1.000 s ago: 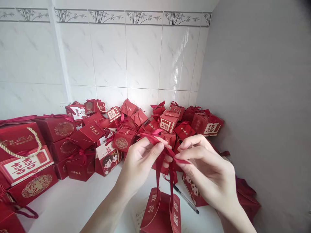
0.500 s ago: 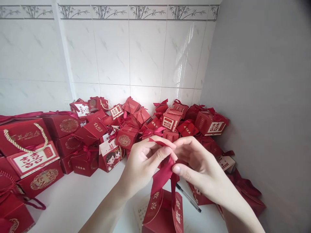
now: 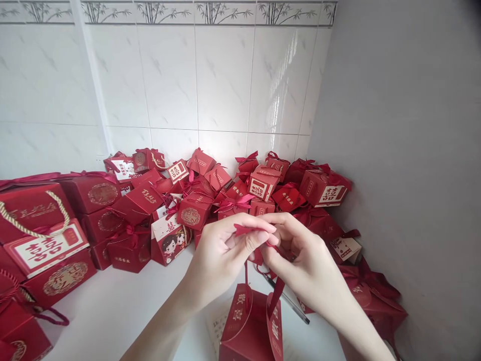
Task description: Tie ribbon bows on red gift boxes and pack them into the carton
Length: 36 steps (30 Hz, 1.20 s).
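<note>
Ribbon of dark red satin (image 3: 243, 230) rises in two strands from the small red paper gift box (image 3: 246, 328) with gold lettering. The box stands on the white countertop (image 3: 112, 306) at the near edge of view, directly below the hands. The ribbon is gathered above the box, where the fingertips of both hands meet.

The strands look slack and slippery. A loosened pinch could let an end slide free, and an uneven pull could tip the light box or crease its rounded top flaps.

The left hand (image 3: 221, 255) is nearly closed, with thumb and forefinger pinching a short flat end of ribbon. The right hand (image 3: 304, 260) curls in against it, fingers bent and pressed onto the same gathered spot. Exactly what its fingertips grip is hidden behind the left fingers.

A dark ballpoint pen (image 3: 291, 305) lies just right of the box, and a written paper slip (image 3: 214, 328) lies at its left. Behind, a heap of small red gift boxes (image 3: 195, 213) is piled against the white tiled wall (image 3: 221, 85). Larger red boxes with rope handles (image 3: 41, 245) are stacked at the left.
</note>
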### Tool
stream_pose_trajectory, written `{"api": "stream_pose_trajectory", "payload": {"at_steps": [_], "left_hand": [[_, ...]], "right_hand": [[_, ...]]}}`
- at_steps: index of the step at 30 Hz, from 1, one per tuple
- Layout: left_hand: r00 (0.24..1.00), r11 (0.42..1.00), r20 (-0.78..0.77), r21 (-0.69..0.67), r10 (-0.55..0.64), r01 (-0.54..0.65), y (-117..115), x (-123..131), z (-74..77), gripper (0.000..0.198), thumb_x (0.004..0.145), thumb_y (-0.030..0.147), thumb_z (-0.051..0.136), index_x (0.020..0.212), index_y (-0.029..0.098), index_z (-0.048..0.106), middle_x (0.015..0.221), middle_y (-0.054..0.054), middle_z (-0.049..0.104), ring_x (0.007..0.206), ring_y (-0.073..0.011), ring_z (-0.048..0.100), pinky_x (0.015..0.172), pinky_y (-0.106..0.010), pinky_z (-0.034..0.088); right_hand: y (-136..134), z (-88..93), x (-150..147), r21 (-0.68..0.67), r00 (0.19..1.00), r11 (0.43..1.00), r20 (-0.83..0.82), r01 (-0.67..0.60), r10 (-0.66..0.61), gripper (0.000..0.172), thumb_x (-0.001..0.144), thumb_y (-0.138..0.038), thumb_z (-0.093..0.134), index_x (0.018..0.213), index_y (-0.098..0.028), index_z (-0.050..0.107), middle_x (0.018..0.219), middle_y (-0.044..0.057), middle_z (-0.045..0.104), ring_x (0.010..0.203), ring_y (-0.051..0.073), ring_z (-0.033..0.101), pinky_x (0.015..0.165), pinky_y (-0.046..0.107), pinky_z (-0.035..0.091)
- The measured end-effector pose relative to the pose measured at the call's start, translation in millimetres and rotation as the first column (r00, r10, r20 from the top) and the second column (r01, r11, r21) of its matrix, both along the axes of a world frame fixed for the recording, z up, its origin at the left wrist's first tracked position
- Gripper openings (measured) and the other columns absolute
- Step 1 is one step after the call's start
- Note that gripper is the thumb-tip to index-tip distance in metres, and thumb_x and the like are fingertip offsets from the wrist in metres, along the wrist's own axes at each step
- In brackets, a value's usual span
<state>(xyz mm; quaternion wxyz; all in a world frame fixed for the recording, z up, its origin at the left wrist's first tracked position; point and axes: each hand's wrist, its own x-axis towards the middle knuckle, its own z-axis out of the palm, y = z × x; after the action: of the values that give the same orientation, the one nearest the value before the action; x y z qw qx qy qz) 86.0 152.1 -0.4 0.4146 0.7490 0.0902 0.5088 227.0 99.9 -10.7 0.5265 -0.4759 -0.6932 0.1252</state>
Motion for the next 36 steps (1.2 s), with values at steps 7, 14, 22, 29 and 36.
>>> {"api": "stream_pose_trajectory", "payload": {"at_steps": [7,14,22,29,36], "left_hand": [[0.999,0.998,-0.015,0.040,0.046,-0.046,0,1,2.3,0.011,0.087,0.023,0.056,0.085,0.020,0.066,0.084,0.001,0.073,0.076,-0.0078,0.067,0.067,-0.011,0.053],[0.991,0.989,0.006,0.053,0.135,-0.135,3,-1,0.5,0.011,0.087,0.024,0.057,0.089,0.020,0.067,0.081,0.000,0.073,0.081,-0.0103,0.068,0.076,-0.016,0.053],[0.986,0.981,0.039,0.109,0.160,-0.163,6,-2,1.2,0.012,0.085,0.024,0.058,0.086,0.021,0.069,0.086,-0.002,0.072,0.087,-0.0145,0.066,0.078,-0.022,0.053],[0.994,0.997,0.088,0.028,0.068,-0.071,5,7,-5.1,0.010,0.084,0.025,0.060,0.083,0.023,0.070,0.091,-0.003,0.065,0.088,-0.0139,0.062,0.076,-0.021,0.052],[0.981,0.973,0.103,-0.147,-0.165,0.179,3,14,-11.4,0.010,0.084,0.025,0.060,0.084,0.025,0.070,0.097,-0.001,0.068,0.096,-0.0132,0.062,0.080,-0.020,0.051]], "right_hand": [[2,-4.5,-6,0.212,0.978,0.963,0.086,0.166,-0.187,0.030,0.083,-0.015,0.049,0.111,-0.020,0.058,0.071,-0.005,0.070,0.048,0.005,0.058,0.045,0.012,0.045],[2,-1.9,-2,0.210,0.986,0.964,0.005,0.165,-0.170,0.028,0.080,-0.018,0.058,0.106,-0.020,0.067,0.102,0.001,0.072,0.090,0.014,0.069,0.081,0.022,0.056],[-4,5.9,1,0.161,0.961,0.982,-0.271,0.101,-0.054,0.022,0.079,-0.029,0.066,0.100,-0.027,0.071,0.095,0.001,0.073,0.085,0.021,0.071,0.073,0.030,0.061],[-1,3.6,0,0.252,0.881,0.948,-0.469,0.196,-0.058,0.025,0.074,-0.025,0.072,0.099,-0.025,0.069,0.080,0.001,0.075,0.075,0.017,0.070,0.075,0.030,0.058],[1,4.5,5,0.210,0.832,0.973,-0.554,0.096,0.038,0.012,0.076,-0.030,0.070,0.084,-0.021,0.067,0.078,0.003,0.073,0.073,0.017,0.068,0.065,0.028,0.056]]}}
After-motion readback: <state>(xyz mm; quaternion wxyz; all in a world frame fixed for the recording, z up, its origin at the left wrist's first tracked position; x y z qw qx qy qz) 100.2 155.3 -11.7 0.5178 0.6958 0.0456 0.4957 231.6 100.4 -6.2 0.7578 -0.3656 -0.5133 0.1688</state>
